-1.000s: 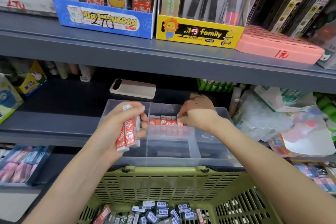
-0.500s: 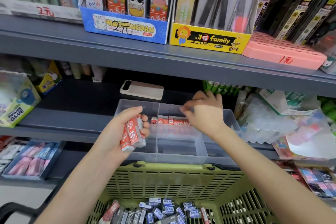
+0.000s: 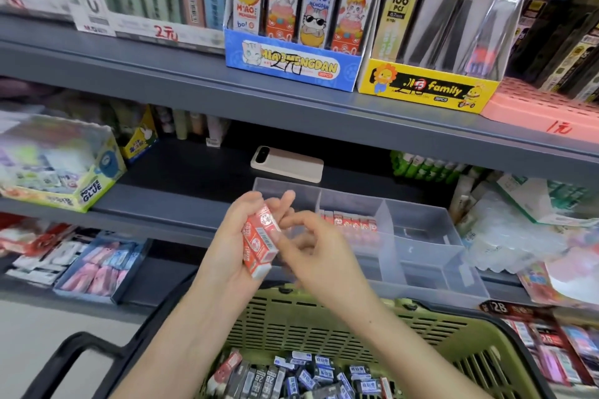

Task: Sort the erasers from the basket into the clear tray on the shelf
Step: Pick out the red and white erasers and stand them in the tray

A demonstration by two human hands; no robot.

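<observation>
The left hand (image 3: 235, 248) holds a few red erasers (image 3: 259, 238) in front of the clear tray (image 3: 421, 220) on the shelf (image 3: 162, 206). The right hand (image 3: 321, 256) is right beside them with bent fingers, too blurry to tell if it grips one. More erasers (image 3: 308, 376) lie in the green basket (image 3: 324, 317)

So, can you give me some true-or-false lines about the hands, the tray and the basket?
The left hand holds a stack of red erasers. True.
The clear tray has no erasers in it. False: a row of red erasers stands in one compartment.
Many loose erasers lie in the green basket. True.
The right hand is down in the basket. False: it is up beside the left hand.
The phone lies inside the tray. False: it lies on the shelf behind it.
</observation>
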